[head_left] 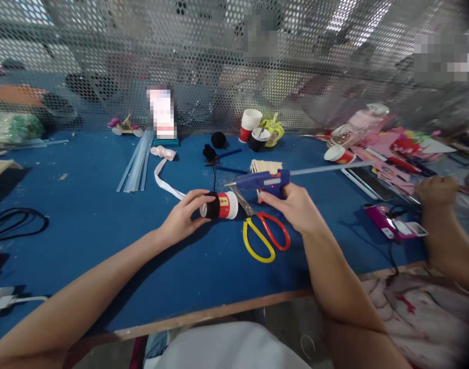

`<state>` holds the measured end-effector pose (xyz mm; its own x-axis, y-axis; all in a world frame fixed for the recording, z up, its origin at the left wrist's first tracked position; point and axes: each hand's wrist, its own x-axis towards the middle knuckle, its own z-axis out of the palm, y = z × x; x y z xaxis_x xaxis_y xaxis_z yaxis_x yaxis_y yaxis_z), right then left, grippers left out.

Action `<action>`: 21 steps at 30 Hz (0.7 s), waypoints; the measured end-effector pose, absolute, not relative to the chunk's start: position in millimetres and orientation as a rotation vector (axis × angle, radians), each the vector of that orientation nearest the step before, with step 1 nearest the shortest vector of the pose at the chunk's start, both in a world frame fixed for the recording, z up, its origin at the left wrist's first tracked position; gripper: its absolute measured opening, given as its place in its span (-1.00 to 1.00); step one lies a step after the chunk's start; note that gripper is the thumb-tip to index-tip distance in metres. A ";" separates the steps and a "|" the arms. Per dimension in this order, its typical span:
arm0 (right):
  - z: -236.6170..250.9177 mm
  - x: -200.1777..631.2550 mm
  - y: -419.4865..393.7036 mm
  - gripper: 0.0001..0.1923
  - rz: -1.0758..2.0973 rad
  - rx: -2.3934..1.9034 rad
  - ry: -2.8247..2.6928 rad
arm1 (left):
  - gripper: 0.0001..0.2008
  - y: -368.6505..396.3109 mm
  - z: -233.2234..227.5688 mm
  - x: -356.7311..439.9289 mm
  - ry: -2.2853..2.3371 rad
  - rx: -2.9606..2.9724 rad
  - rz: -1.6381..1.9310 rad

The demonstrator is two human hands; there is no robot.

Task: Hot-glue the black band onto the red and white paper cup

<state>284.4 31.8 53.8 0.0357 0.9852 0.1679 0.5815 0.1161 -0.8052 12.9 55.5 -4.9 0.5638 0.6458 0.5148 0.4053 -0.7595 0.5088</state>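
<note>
Both hands work: my left hand grips a red-and-white paper cup lying sideways; my right hand holds a blue glue gun above the blue surface.

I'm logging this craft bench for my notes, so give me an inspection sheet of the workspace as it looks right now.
Surface: blue table, wooden front edge, scattered bits.
Job's things: small red and white paper cup lying on its side with a black piece at its end; blue glue gun, nozzle pointing at the cup.
Clutter: red and yellow scissors, clear glue sticks, white ribbon, stacked cups, pink craft scraps.
Hands: left hand grips the cup; right hand holds the glue gun.
Cables: black cable at left; white plug lead.
Surroundings: perforated metal screen; another person's hand at right.
</note>
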 end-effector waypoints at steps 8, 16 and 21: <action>50.1 309.7 67.9 -0.53 0.126 -2.024 -1.524 | -0.56 55.1 -10.7 15.3 0.839 2.505 1.089; 29.2 313.5 89.6 -0.55 -0.072 -2.195 -1.669 | -0.57 52.5 -10.6 14.9 0.807 2.554 1.121; 47.5 284.2 66.5 -0.74 -0.162 -1.811 -1.764 | -0.59 49.5 -7.1 15.3 0.775 2.600 1.130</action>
